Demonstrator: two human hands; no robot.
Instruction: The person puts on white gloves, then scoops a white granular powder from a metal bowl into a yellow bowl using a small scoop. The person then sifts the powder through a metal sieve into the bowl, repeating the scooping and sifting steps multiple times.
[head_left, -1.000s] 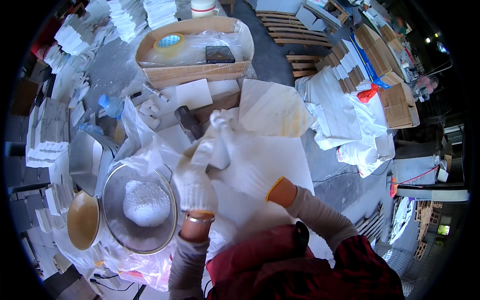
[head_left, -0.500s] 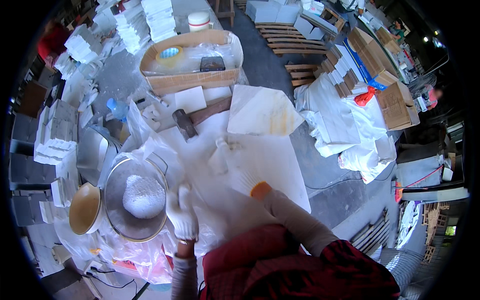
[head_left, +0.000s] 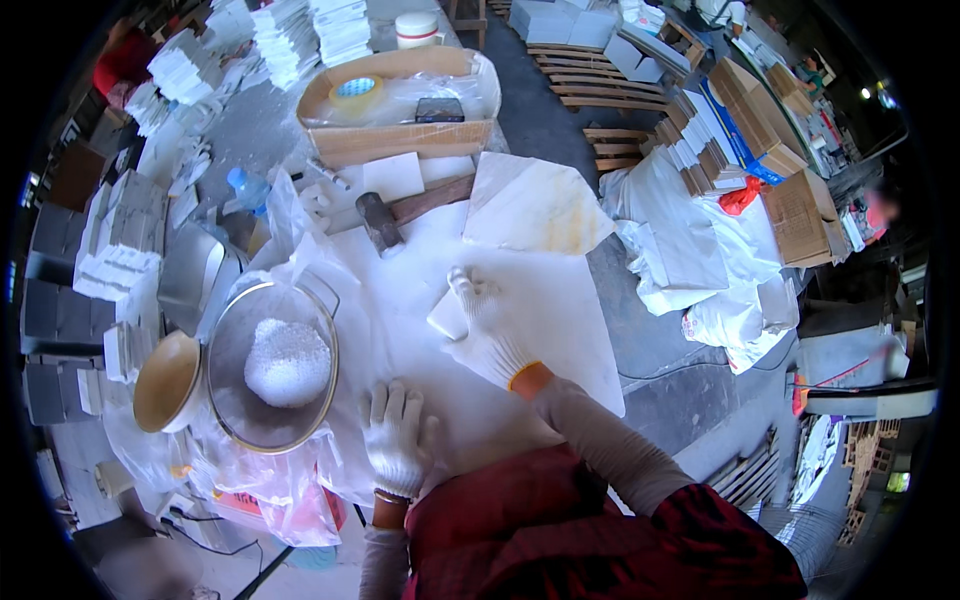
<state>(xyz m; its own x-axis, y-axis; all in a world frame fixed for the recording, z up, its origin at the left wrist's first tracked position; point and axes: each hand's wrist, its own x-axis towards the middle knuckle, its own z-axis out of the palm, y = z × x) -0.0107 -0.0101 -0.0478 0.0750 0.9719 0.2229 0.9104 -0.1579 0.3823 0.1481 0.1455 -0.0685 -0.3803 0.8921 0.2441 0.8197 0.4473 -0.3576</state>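
My right hand, in a white knit glove, grips a small white flat piece against a large pale board. My left hand, gloved likewise, lies flat with fingers stretched near the board's front edge. Left of it stands a round metal-rimmed sieve or basin bearing a mound of white granules. Beyond my right hand lies a hammer, its handle partly under or behind an angular marble slab.
A cream bowl tilts beside the basin. Behind the hammer stands a cardboard box with a tape roll inside. Stacked white tiles line the left. Wrapped goods in white sheeting and wooden pallets are at the right.
My right hand, blurred by motion before, now shows clearly on the white piece. My left hand has turned from its edge to lie flat, slightly farther right. The view has shifted a little.
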